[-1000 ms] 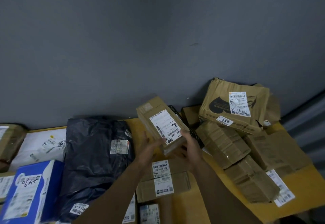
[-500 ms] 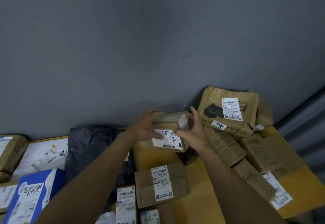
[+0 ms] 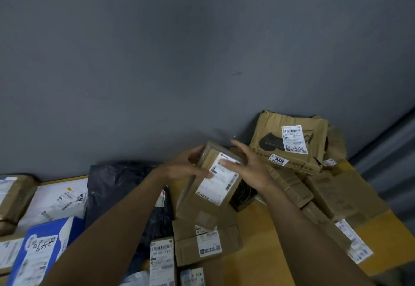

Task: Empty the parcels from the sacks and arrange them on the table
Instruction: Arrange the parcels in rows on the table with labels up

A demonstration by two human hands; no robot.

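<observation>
Brown cardboard parcel (image 3: 202,200) sits tilted between both hands, lifted above the yellow table (image 3: 258,252) near the grey wall (image 3: 179,61). The left hand (image 3: 182,169) grips its far left corner, fingers curled over the edge and thumb laid on the white shipping label (image 3: 221,182). The right hand (image 3: 253,171) clamps the far right edge, thumb pressed on the same label, fingers reaching up behind the box. The parcel's near end hangs over 2 small labelled cartons (image 3: 206,240) lying side by side on the table. Whether it touches them I cannot tell, the view being blurred there. To the right lies a heap of taped brown boxes, topped by a crumpled carton (image 3: 289,144) with a "3008" sticker, leaning against the wall. To the left — a dark plastic mailer bag (image 3: 116,187), a white mailer (image 3: 60,198) and a blue box (image 3: 42,254).
</observation>
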